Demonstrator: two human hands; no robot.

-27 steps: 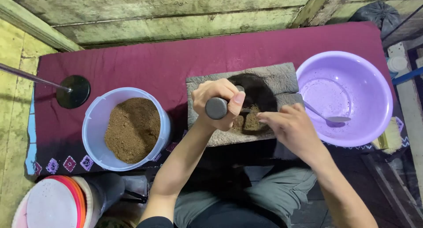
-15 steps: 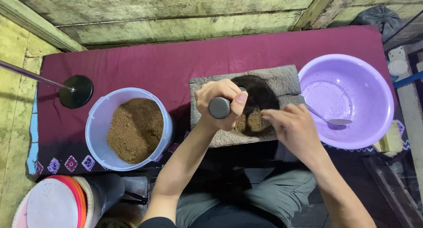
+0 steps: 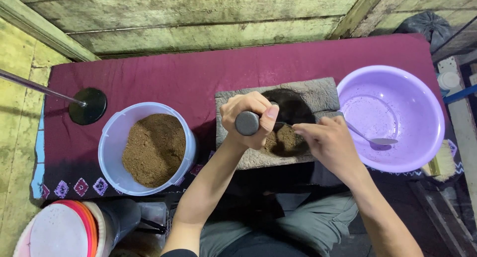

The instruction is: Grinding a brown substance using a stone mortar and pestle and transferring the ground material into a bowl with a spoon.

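Note:
My left hand is closed around a dark round-ended pestle, which stands in the hollow of a grey stone mortar slab. A brown ground mass lies in that hollow. My right hand reaches in from the right, fingers held together with their tips at the brown mass beside the pestle. Whether those fingers pinch anything is hidden. A metal spoon lies in the purple basin, its handle running under my right hand.
A white bucket of brown powder stands left of the mortar on a maroon cloth. A black round stand base with a metal rod is far left. Stacked lids sit at the lower left. Wooden walls enclose the back.
My left hand has shifted the pestle slightly within the hollow. My right fingertips have moved closer to the brown mass. The spoon stays in the basin.

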